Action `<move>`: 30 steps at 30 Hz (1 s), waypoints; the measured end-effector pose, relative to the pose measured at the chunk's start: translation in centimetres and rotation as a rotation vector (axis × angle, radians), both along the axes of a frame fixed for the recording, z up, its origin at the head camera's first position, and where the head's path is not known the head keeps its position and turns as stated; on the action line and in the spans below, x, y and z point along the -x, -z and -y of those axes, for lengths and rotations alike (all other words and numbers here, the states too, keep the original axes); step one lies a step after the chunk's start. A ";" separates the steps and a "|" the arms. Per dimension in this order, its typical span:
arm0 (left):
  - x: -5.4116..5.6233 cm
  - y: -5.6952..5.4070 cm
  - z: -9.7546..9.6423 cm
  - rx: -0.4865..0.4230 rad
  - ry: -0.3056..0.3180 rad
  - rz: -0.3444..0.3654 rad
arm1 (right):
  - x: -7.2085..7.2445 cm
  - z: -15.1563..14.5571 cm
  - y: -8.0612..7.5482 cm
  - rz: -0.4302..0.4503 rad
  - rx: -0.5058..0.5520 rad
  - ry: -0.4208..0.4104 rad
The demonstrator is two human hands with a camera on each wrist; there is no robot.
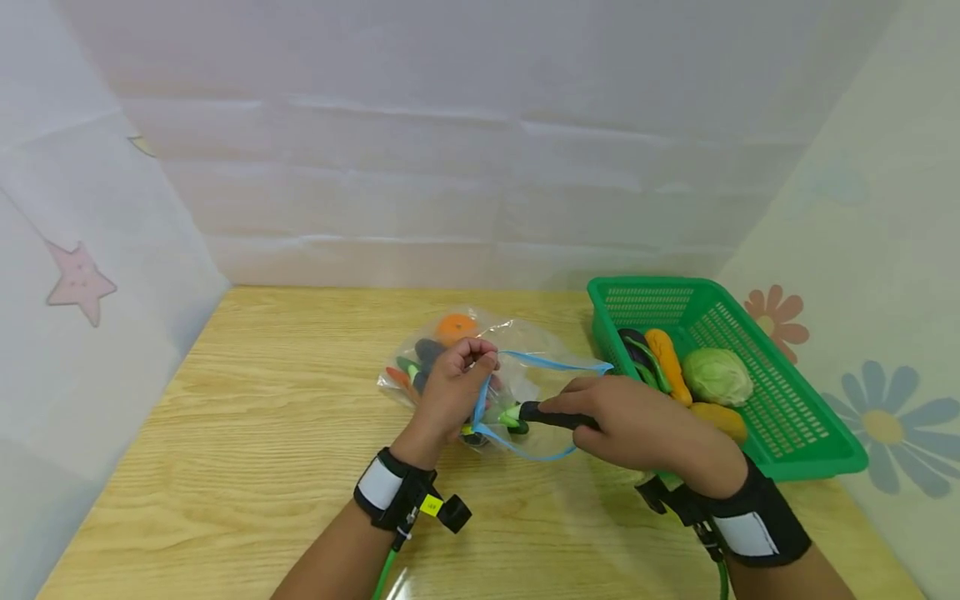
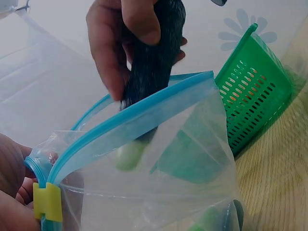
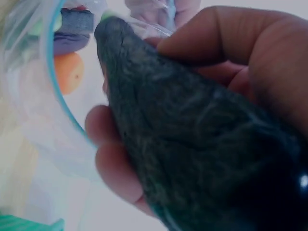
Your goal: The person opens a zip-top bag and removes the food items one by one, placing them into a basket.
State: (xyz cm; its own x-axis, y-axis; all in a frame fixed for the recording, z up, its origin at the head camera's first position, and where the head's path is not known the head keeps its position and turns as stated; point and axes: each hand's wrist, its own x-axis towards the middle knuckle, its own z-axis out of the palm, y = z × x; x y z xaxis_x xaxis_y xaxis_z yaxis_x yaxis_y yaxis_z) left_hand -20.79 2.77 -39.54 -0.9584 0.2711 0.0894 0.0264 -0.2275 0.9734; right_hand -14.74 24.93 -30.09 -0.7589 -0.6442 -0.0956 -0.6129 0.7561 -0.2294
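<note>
My left hand [image 1: 447, 390] pinches the blue-edged mouth of a clear zip bag [image 2: 168, 199], near its yellow slider [image 2: 47, 201]. In my right hand [image 1: 633, 421] is a dark, wrinkled leafy vegetable with a pale green stem end, like a bok choy [image 3: 159, 110]. Its pale end points down into the open mouth, below the blue rim in the left wrist view, while the fingers grip the dark part above. Inside the bag lie an orange [image 1: 456, 327], a purple-black piece [image 1: 429, 352] and several other vegetables.
To the right, a green basket [image 1: 828, 454] holds a cabbage [image 1: 717, 375], an orange-yellow long vegetable [image 1: 669, 362], a yellow one [image 1: 720, 421] and dark ones with green. A white sheet [image 1: 450, 167] hangs behind the wooden table [image 1: 225, 433].
</note>
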 end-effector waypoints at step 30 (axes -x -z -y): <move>0.1 0.1 -0.3 0.018 0.007 0.030 | 5.5 -12.4 0.1 -0.077 0.064 0.656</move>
